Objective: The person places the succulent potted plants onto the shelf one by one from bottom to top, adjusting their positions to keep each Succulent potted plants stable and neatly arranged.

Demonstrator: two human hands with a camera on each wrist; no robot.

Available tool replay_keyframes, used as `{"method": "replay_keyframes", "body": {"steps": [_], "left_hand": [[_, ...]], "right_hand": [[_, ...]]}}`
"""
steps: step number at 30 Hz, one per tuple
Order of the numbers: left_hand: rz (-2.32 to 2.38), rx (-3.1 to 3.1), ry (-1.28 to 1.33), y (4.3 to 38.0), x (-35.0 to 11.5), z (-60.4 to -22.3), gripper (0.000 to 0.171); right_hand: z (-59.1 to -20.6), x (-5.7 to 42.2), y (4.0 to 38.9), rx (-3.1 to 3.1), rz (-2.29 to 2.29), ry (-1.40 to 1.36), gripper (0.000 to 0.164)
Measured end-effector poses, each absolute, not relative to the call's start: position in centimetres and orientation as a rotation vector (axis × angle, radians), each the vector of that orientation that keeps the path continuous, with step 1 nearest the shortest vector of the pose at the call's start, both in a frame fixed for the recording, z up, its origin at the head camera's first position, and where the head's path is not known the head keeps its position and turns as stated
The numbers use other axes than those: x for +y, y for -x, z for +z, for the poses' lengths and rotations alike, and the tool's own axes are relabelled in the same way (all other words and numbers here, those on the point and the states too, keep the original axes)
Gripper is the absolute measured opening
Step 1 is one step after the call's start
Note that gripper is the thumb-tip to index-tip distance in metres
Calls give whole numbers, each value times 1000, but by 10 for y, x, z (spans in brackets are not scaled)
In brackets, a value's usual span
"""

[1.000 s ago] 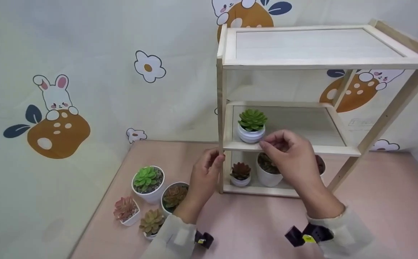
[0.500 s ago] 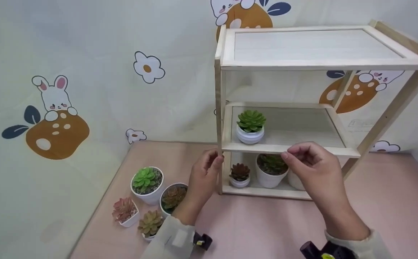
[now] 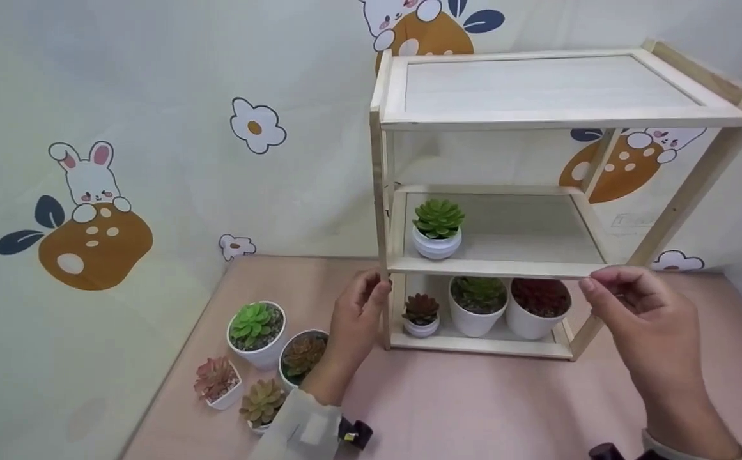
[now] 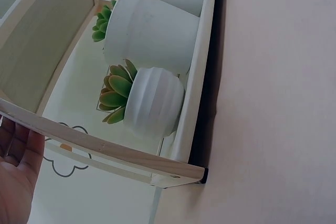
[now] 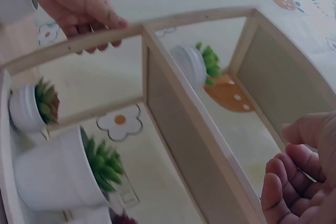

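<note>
Likely steadying pale three-tier wooden shelf [image 3: 505, 268] — left hand [image 3: 358, 313] grips post [image 3: 380, 191], right hand [image 3: 658, 319] loose, empty — next, perhaps right-side grip

Indoors, exact room unclear — bunny-print backdrop [image 3: 172, 76], pink tabletop [image 3: 466, 409], wooden shelf [image 3: 505, 268]

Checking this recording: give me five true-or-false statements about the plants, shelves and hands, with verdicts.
1. A green succulent stands on the middle shelf. True.
2. The bottom shelf bears a single plant. False: three potted succulents stand there.
3. The left hand touches the left post. True.
4. The right hand is holding a pot. False: it holds no pot.
5. The pink succulent sits on the top shelf. False: it is on the table.
</note>
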State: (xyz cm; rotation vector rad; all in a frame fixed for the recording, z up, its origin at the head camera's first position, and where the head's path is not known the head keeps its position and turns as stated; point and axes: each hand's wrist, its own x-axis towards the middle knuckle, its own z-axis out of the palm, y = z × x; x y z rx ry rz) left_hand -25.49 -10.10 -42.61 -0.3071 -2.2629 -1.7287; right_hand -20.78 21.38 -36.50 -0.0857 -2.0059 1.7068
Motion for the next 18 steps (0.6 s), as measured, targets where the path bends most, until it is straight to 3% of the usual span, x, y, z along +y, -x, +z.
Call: {"method": "replay_keyframes", "body": {"steps": [11, 18], "left_hand": [[-1763, -2256, 307, 254, -102, -427, 28], [-1776, -2253, 297, 255, -101, -426, 27]], "right_hand": [[-374, 268, 213, -1748, 1889, 44, 28], [-407, 308, 238, -1962, 1969, -268, 29]]}}
